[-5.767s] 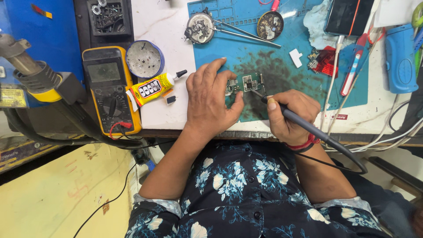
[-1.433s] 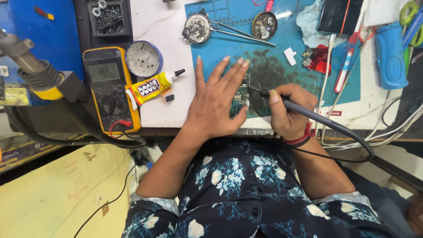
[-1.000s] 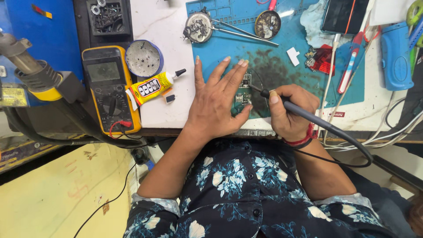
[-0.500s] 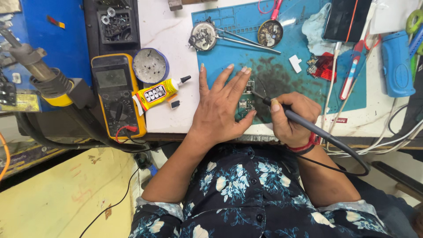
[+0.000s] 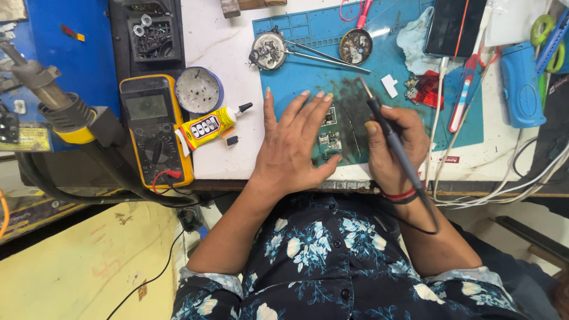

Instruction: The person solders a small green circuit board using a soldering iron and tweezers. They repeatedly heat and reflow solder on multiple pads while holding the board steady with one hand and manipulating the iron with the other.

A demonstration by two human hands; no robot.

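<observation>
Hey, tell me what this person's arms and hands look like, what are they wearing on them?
Both hands are bare, no gloves. The left hand has fairly long nails and no rings that show. The right hand wears a red band at the wrist. The sleeves are dark navy with a white and pale blue flower print, ending about the elbows, so the forearms are uncovered.

An electronics repair workbench. A blue work mat (image 5: 308, 35) covers the bench; left of the mat lie a yellow multimeter (image 5: 154, 130) and a hot-air gun (image 5: 53, 101); tweezers (image 5: 326, 56) rest on the mat.
</observation>
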